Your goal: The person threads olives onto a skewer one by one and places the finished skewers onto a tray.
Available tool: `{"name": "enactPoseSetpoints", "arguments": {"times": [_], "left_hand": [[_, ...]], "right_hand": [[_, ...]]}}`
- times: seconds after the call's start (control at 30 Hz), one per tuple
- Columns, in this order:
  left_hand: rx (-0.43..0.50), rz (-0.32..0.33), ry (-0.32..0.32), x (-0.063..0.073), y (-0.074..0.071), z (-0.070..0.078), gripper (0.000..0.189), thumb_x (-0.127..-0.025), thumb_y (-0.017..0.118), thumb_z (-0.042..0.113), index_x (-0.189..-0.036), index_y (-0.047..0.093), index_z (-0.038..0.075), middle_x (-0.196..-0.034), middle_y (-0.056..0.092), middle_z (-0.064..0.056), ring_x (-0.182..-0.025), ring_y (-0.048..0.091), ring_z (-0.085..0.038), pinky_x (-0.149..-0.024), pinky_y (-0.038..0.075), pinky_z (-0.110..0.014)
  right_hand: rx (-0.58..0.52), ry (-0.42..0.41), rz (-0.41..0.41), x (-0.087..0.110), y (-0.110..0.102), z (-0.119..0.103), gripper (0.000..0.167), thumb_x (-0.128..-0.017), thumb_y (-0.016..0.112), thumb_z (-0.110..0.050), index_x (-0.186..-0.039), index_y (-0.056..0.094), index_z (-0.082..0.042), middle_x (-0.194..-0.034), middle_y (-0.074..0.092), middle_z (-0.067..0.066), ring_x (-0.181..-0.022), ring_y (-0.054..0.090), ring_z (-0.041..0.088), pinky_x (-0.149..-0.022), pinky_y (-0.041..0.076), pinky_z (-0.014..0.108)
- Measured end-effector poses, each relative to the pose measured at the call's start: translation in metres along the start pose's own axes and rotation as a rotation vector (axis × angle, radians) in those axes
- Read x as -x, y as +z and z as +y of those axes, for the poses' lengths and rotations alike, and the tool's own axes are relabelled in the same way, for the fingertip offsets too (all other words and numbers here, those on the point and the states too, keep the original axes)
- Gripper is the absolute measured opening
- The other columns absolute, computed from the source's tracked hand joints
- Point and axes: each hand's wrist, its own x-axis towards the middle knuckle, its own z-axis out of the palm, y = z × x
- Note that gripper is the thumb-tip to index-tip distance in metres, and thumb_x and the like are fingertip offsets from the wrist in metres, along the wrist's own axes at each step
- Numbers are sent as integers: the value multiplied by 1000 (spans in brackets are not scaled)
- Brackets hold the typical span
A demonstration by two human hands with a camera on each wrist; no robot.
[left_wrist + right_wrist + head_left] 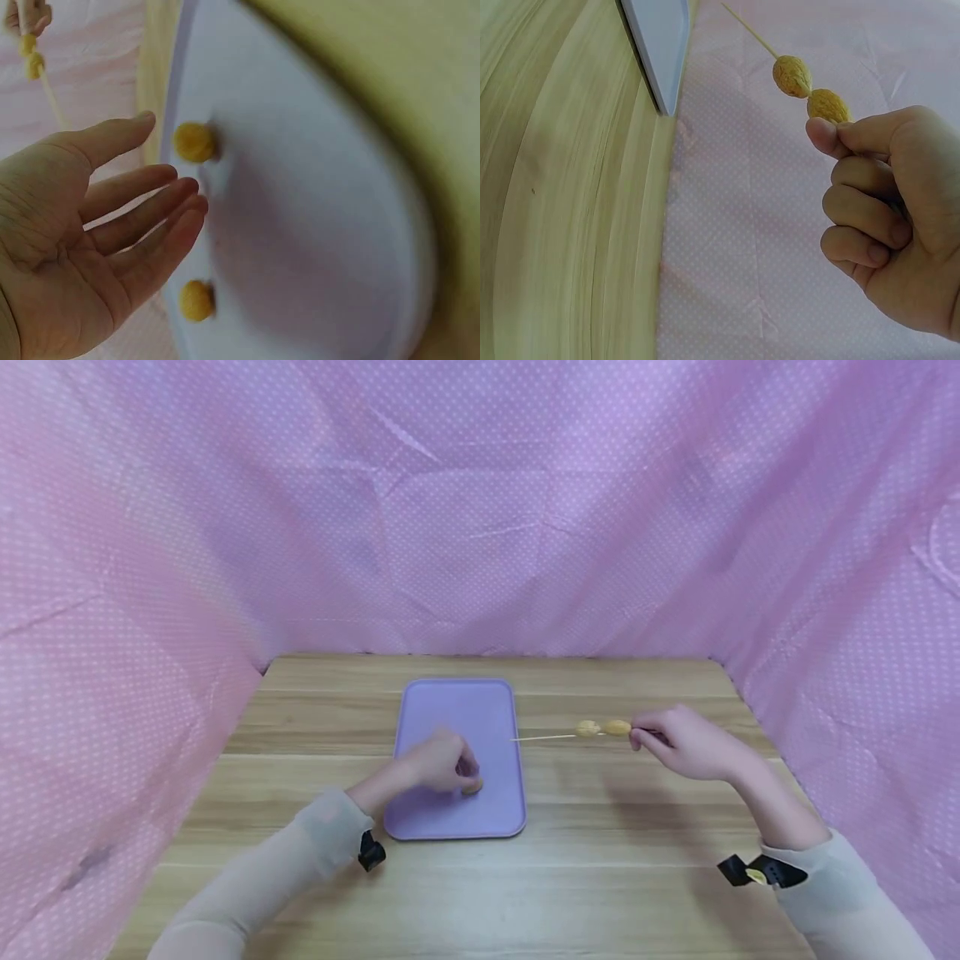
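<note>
Off the right side of the lilac tray [491,706], my right hand [690,745] pinches a thin wooden skewer [543,737] between thumb and index finger. Two wrinkled golden-brown balls [792,76] are threaded on it near those fingers, and its bare tip points left. My left hand [442,764] reaches low over the tray, thumb and fingers parted in the left wrist view. One loose golden ball [195,142] lies on the tray right by its fingertips. A second loose ball [196,301] rests on the tray beyond the little-finger side; the hand hides it in the head view.
The tray stands on a wood-grain table [300,727], left of its middle. Pink dotted cloth [480,552] hangs behind the table and along both sides. Black bands with small devices [371,852] sit on both wrists over pale sleeves.
</note>
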Motion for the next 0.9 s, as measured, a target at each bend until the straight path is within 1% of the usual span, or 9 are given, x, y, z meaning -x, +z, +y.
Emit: {"name": "enactPoseSetpoints", "arguments": {"times": [0.1,0.17,0.27,0.37,0.47,0.6,0.67,0.77,0.9], "left_hand": [[-14,11,20,0,8,-2,10,-93,82,18,-90,86,10,-79,80,3,-66,63,2,-64,55,-15],[-22,35,24,1,11,-2,7,-92,83,16,-88,86,11,-76,79,5,-66,61,3,-63,53,-15],[-22,59,6,3,11,-2,4,-90,84,14,-88,85,11,-78,78,5,-68,62,1,-65,55,-15],[10,85,-40,5,4,-2,4,-89,86,14,-88,84,11,-80,78,4,-73,65,-1,-69,57,-16],[77,148,-43,8,-12,-2,4,-89,85,11,-89,82,7,-83,80,-1,-76,69,-6,-73,60,-19],[185,267,-19,14,-43,-2,12,-88,83,3,-99,80,-2,-90,81,-11,-81,75,-16,-76,65,-24],[212,321,-12,18,-57,-1,18,-87,83,0,-104,79,-5,-93,81,-14,-83,77,-20,-77,67,-26],[211,376,4,23,-71,2,20,-87,84,0,-106,80,-4,-93,81,-13,-83,78,-21,-76,67,-25],[193,397,25,28,-82,9,14,-87,85,2,-102,83,1,-92,82,-9,-83,79,-18,-75,67,-23]], "right_hand": [[8,0,10,2,1,1,33,-103,64,0,-81,65,-24,-65,45,-23,-56,31,-10,-48,34,17],[14,-4,10,2,3,2,33,-102,64,0,-81,66,-25,-66,44,-23,-55,31,-11,-48,34,17],[17,-16,9,0,6,3,33,-103,63,0,-81,65,-25,-65,42,-23,-55,30,-11,-48,33,16],[-1,-27,23,-3,8,4,33,-103,63,0,-82,66,-24,-65,41,-23,-56,28,-10,-47,32,16],[-11,-51,47,-7,12,3,30,-103,63,0,-83,68,-22,-65,42,-23,-57,28,-11,-47,31,15],[-15,-84,84,-11,17,-2,28,-102,65,1,-85,69,-21,-65,43,-24,-57,28,-11,-48,31,14],[-19,-97,108,-13,19,-5,28,-102,65,1,-85,69,-21,-66,44,-23,-57,30,-11,-48,32,14],[-34,-117,137,-17,20,-10,28,-101,65,3,-87,70,-21,-66,44,-21,-56,31,-11,-47,33,13],[-40,-150,161,-24,19,-18,29,-100,64,5,-88,70,-20,-66,47,-18,-55,32,-11,-46,33,11]]}}
